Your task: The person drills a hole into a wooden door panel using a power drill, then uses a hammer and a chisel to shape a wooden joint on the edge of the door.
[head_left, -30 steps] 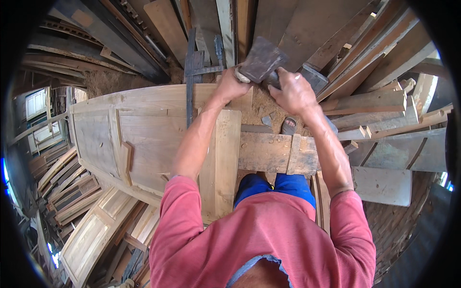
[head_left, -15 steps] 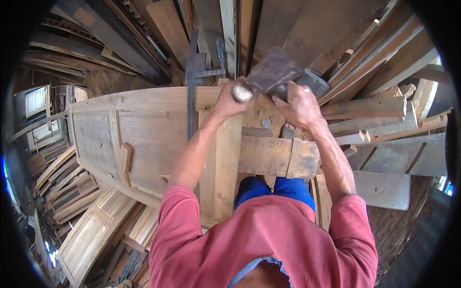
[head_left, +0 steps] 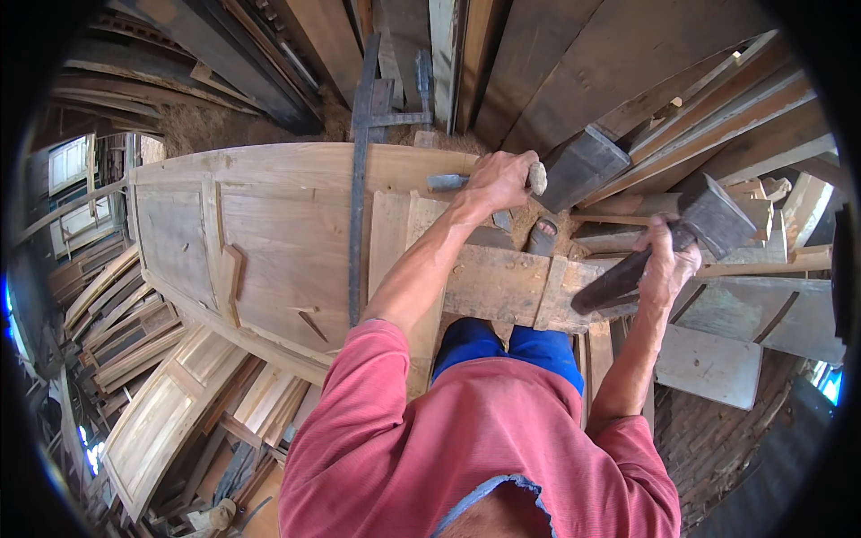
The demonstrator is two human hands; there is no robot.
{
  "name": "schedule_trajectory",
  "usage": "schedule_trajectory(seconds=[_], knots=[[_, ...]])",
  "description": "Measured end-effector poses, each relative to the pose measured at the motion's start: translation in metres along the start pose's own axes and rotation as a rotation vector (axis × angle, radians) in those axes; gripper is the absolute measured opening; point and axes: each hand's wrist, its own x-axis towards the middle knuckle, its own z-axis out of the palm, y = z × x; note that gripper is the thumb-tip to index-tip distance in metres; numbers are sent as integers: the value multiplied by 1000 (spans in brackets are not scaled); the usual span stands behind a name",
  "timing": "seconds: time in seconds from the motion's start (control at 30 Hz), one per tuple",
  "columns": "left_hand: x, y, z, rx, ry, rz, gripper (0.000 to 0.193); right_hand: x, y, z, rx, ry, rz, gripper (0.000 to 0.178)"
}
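Observation:
My left hand point(head_left: 496, 182) is closed around a chisel point(head_left: 446, 182), whose pale butt end sticks out to the right of my fist. The chisel lies along the top edge of a pale wooden door panel point(head_left: 269, 242). My right hand point(head_left: 668, 266) grips the dark handle of a wooden mallet point(head_left: 716, 215), held out to the right, well apart from the chisel. A worn plank point(head_left: 502, 285) lies crosswise between my arms, over my blue trousers.
A long metal bar clamp point(head_left: 360, 179) runs down across the door panel. A dark wooden block point(head_left: 583, 166) sits just right of the chisel. Planks and beams lean all around the back and right. More door frames point(head_left: 152, 421) are stacked at lower left.
My right hand has swung the mallet away from the chisel, to the right and down. The left hand has kept its hold on the chisel at the panel's edge.

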Motion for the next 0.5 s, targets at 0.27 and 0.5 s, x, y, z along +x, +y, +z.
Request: schedule_trajectory(seconds=[0.27, 0.5], knots=[[6, 7, -4, 16, -63, -49, 32, -2, 65, 67, -511, -448, -55, 28], [-2, -23, -37, -230, 259, -205, 26, -8, 35, 58, -453, -541, 25, 43]])
